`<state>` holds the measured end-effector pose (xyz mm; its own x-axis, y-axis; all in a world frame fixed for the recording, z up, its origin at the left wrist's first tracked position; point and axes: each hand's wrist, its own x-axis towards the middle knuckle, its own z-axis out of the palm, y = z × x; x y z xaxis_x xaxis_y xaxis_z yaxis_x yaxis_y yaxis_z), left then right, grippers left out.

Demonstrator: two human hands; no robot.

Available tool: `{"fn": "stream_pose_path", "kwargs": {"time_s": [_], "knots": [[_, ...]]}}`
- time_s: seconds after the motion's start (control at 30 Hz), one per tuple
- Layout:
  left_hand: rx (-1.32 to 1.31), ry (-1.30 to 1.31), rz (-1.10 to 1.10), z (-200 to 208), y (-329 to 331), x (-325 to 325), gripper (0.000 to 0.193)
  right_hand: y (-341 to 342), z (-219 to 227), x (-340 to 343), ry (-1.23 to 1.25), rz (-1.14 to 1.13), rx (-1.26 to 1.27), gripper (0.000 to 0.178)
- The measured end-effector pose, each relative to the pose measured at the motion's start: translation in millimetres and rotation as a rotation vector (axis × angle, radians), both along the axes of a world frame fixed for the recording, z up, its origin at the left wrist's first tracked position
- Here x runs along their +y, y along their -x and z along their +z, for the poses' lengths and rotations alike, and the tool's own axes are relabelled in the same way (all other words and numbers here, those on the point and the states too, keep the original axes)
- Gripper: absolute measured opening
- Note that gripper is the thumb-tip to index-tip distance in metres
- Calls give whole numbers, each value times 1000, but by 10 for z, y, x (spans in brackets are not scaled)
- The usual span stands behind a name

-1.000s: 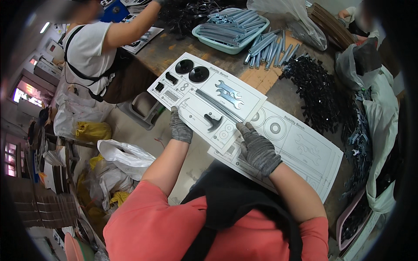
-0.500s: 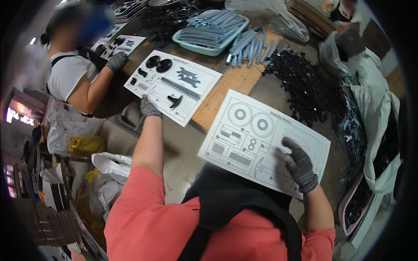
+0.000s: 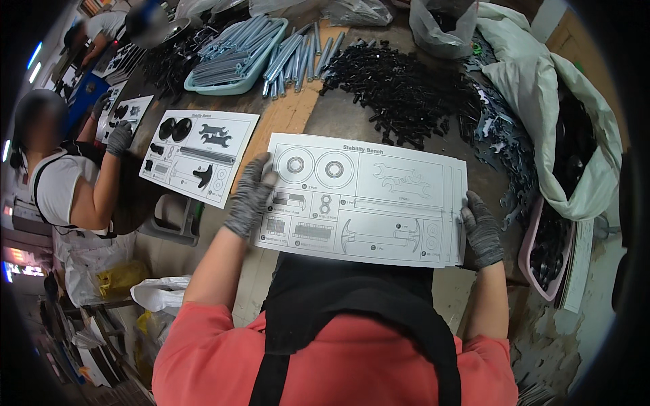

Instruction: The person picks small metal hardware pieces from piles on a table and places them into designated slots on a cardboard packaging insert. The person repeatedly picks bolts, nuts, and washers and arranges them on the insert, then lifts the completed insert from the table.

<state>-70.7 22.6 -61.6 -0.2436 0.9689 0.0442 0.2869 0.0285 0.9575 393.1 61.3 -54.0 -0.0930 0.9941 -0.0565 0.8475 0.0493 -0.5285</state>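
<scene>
A small stack of white printed cards (image 3: 320,256), with line drawings of washers, bolts and spanners, lies slightly fanned at the table's front edge. My left hand (image 3: 248,203), in a grey knit glove, clasps its left edge, thumb on top. On the right edge my gloved right hand (image 3: 482,233) presses with fingers and thumb, the other fingers partly hidden behind. Left of the stack is another card (image 3: 156,170) carrying real parts: two black discs (image 3: 175,128), grey spanners (image 3: 214,135), a metal tube (image 3: 207,155) and a black T-shaped handle (image 3: 202,176).
Black bolts or similar small parts (image 3: 399,91) are heaped behind the stack. Metal tubes fill a light blue tray (image 3: 237,86) and lie loose beside it. Spanners (image 3: 504,145), a white sack (image 3: 525,81) and a pink bin (image 3: 528,260) are at right. A co-worker (image 3: 68,172) works at left.
My left hand has left the card with parts and now grips the stack's left edge. My right hand has shifted from the stack's top to its right edge. The view has turned right.
</scene>
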Motion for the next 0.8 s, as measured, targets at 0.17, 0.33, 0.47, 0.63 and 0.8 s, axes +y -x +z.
{"fn": "stream_pose_path", "kwargs": {"time_s": [0.17,0.33,0.47,0.63,0.8], "knots": [[226,-47,-78,-62,-542,201,48,-47,-35,35,18,-54,89,42],[118,-133,-52,-168,-624,281,48,-249,62,237,-68,-19,-107,40],[237,-101,-247,454,-912,566,50,-84,51,552,-372,168,48,37],[481,-27,-469,409,-1350,1295,42,898,138,1080,-327,281,-84,41],[822,-44,-582,26,-1469,1849,33,1456,297,1325,-78,314,-366,42]]}}
